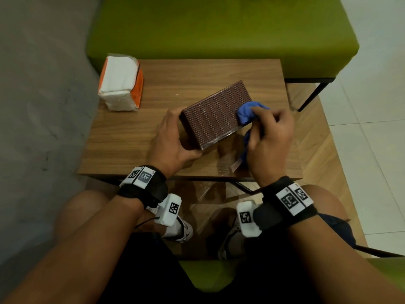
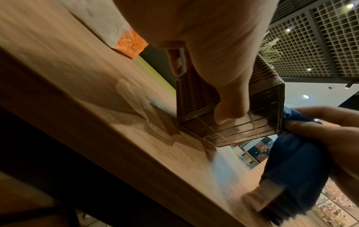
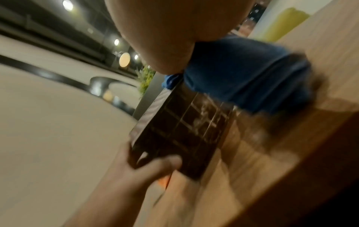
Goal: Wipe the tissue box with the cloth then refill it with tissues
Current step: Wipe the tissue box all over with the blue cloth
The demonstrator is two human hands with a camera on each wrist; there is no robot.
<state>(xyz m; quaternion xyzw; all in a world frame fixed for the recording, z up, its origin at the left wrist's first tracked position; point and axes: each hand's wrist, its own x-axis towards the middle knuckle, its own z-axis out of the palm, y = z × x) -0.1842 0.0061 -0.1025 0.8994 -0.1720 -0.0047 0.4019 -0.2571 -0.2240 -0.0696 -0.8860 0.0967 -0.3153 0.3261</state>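
Brown woven-look plastic, that's the tissue box [image 1: 215,115]; it's tipped up on the wooden table [image 1: 131,137], patterned face toward the camera, one end lifted off the surface; the left hand [image 1: 173,139] has fingers and thumb curled round its near-left end, holding it steady. The right hand [image 1: 268,137] is clenched round a bunched blue cloth [image 1: 248,114] and presses it against the box's right side, touching it; a tail of cloth hangs down toward the table.

So this looks like the wiping step, still well short of the refill; the pack of tissues [image 1: 121,82] sits untouched at the table's far-left corner, well apart from the box. Next move probably calls for turning the box to reach the sides not yet wiped, then putting the cloth down so a hand is free for the pack; whether the box is open underneath can't be told from here, though the left wrist view shows a gridded underside.

Count: one box; one cloth; one tissue pack; one table; a green bench [image 1: 219,29] behind it.
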